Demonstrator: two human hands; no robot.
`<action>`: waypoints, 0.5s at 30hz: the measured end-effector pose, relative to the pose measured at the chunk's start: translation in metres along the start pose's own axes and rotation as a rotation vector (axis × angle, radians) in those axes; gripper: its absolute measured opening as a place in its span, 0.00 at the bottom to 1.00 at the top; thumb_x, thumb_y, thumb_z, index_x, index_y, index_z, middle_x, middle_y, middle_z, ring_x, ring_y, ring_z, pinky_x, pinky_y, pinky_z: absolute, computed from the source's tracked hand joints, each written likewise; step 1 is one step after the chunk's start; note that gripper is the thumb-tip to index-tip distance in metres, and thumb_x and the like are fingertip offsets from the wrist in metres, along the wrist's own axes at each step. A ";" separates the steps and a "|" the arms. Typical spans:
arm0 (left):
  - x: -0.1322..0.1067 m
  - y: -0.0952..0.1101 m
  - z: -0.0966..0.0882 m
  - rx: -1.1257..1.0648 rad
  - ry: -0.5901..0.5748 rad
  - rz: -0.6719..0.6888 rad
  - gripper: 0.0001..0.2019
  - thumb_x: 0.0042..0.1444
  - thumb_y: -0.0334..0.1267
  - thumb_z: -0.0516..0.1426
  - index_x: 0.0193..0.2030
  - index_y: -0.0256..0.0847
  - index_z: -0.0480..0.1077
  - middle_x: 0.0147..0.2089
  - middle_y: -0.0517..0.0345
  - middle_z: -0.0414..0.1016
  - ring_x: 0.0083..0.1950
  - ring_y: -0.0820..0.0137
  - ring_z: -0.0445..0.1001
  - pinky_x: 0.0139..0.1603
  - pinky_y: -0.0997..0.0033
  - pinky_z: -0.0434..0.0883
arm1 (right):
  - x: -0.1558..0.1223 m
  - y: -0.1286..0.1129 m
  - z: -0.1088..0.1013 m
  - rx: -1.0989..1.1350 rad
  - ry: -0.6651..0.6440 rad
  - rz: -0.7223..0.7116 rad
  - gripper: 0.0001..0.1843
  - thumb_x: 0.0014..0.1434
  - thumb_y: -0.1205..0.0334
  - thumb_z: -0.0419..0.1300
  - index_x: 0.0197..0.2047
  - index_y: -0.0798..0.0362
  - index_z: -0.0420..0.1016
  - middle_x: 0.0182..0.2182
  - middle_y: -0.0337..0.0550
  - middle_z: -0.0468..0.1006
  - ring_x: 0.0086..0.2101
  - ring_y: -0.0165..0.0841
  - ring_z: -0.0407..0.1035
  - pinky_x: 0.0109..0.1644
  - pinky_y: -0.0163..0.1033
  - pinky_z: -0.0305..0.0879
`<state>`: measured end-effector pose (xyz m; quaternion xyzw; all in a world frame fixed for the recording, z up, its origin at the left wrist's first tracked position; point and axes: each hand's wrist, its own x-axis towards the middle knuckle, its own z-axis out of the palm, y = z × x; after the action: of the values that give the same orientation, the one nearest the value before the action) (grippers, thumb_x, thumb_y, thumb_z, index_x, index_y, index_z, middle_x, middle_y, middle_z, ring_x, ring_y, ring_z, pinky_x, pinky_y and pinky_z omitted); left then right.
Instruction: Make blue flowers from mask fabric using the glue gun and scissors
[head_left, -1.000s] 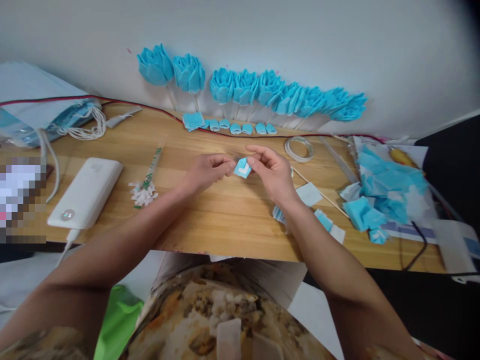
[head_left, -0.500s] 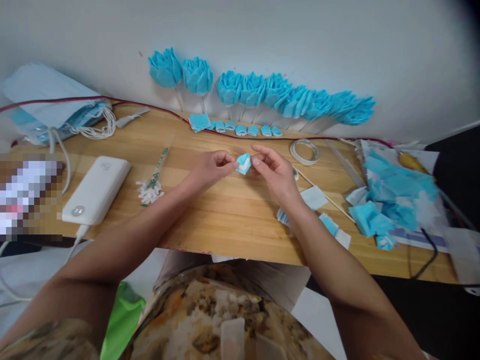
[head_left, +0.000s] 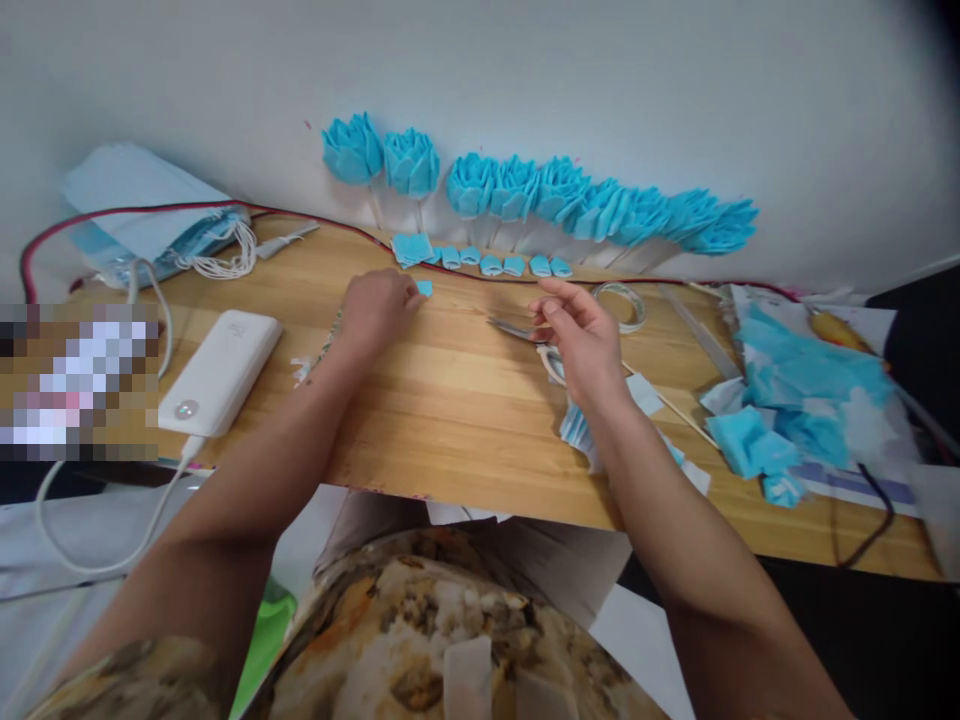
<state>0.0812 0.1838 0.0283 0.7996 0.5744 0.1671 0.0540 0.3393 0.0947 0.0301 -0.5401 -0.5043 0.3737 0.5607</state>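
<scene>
My left hand (head_left: 379, 318) is closed, pinching a small piece of light-blue fabric (head_left: 424, 288) at its fingertips, low over the table in front of the stacked squares. My right hand (head_left: 583, 340) holds a pair of scissors (head_left: 514, 330) by the handle, partly hidden behind the fingers, with the blades pointing left. Its thumb and index finger lie above the scissors, with no fabric between them. Beyond both hands runs a row of small folded blue pieces (head_left: 491, 265), beside a stack of blue squares (head_left: 412, 249).
Blue fabric flowers (head_left: 559, 190) on thin stems lean along the wall. A tape roll (head_left: 624, 306), a thin stick (head_left: 694, 420) and a bag of blue scraps (head_left: 817, 360) lie right. Left are a white power bank (head_left: 221, 372) and a mask pack (head_left: 142, 205). A red-black cable (head_left: 322, 218) crosses behind.
My hands have moved apart. The left has carried the folded blue piece left and away from me; the right has let go of it and moved right. The scissors have come into view.
</scene>
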 end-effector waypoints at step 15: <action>0.003 -0.001 0.006 -0.007 -0.065 0.167 0.16 0.60 0.30 0.51 0.48 0.36 0.79 0.52 0.39 0.79 0.55 0.54 0.74 0.59 0.55 0.69 | 0.026 -0.029 -0.044 -0.027 0.134 -0.137 0.16 0.62 0.48 0.63 0.52 0.40 0.75 0.39 0.39 0.78 0.38 0.33 0.75 0.40 0.40 0.74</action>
<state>0.0827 0.1880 0.0234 0.8495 0.5030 0.1469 0.0612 0.3833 0.1054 0.0669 -0.5356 -0.5064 0.2905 0.6102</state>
